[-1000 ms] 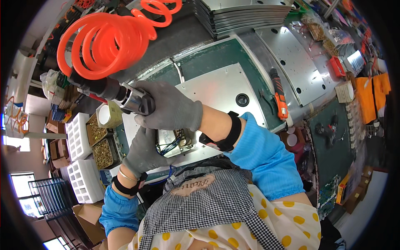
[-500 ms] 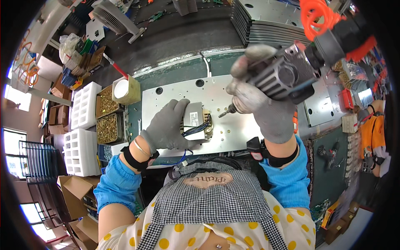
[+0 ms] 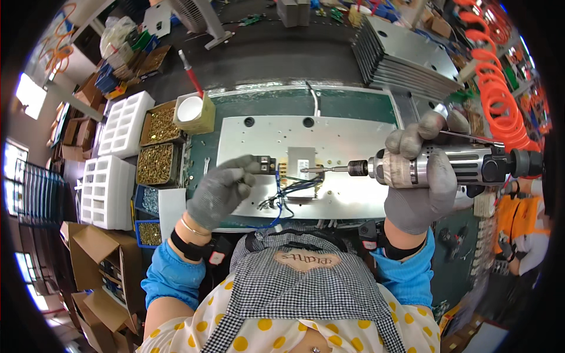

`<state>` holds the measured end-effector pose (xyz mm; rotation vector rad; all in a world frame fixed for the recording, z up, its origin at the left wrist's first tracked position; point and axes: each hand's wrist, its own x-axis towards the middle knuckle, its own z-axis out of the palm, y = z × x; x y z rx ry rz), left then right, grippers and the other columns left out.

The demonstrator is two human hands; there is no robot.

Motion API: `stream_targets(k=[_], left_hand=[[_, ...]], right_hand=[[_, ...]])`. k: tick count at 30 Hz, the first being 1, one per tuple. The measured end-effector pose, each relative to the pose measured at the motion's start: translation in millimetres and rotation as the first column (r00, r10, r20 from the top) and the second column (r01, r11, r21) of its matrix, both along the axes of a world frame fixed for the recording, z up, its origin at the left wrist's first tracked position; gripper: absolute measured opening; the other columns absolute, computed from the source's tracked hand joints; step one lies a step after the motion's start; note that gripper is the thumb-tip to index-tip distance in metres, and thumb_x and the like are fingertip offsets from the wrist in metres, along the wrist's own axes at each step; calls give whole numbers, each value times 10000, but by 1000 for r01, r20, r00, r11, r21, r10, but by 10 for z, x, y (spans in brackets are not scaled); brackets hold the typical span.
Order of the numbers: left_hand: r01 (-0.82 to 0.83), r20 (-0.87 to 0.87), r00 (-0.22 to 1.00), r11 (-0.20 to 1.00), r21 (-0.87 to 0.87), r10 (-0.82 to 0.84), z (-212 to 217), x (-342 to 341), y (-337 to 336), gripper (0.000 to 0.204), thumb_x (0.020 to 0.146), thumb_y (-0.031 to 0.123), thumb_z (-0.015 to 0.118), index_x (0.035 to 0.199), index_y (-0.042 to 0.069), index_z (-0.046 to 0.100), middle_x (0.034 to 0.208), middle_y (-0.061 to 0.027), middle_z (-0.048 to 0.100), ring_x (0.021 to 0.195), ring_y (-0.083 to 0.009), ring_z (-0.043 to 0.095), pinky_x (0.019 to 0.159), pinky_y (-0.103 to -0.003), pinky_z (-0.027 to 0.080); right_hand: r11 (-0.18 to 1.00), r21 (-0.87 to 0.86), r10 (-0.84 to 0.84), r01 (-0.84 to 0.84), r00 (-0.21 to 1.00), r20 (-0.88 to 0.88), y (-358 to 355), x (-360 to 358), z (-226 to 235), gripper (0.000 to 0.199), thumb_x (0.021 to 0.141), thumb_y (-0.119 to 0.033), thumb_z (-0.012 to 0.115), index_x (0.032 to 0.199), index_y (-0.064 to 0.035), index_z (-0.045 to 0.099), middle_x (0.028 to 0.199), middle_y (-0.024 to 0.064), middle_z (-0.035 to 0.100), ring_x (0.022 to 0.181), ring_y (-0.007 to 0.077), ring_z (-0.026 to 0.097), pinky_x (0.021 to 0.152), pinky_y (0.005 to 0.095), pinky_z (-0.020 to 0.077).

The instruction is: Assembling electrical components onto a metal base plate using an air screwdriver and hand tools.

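While the small grey module [image 3: 302, 166] lies on the metal plate [image 3: 353, 135] between both hands, we note the pneumatic screwdriver [image 3: 435, 167], clasped in our right hand [image 3: 418, 176], pointing its bit horizontally leftward at it; our left hand [image 3: 222, 188] pinches a black component [image 3: 266, 164] just left of it.

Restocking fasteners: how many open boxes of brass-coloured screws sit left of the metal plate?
3: one beside the white cup, one just below it, one smaller nearest the person. More may be hidden.

Lighting bright and even. Daylight enters through blown-out windows [image 3: 26, 97] at left. Mild glare on the metal plate [image 3: 347, 132]. Shadows soft. Strong fisheye bending toward a black rim. Centre sharp; edges smeared and darker.
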<state>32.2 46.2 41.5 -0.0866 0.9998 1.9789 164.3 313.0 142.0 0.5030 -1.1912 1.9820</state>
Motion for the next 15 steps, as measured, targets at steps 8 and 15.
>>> stream_targets(k=[8,15], left_hand=[[181,17,981,951,249,-192,4,184,1,313,988,208,539,1209,-8,487,958,-51,565,682,-47,487,528,-140,428],[139,-37,990,981,132,-135,-61,-7,-17,380,983,197,544,1278,-32,472,963,-36,564,695,-71,466,609,-182,449]], right_hand=[[997,-72,-8,16,994,113,-513,-312,20,491,852,-71,568,1327,-127,458,1109,59,596,861,159,634,820,414,526],[996,-64,-54,63,989,136,-585,-436,-24,486,849,-70,581,1318,-127,464,1126,65,595,853,160,636,821,418,527]])
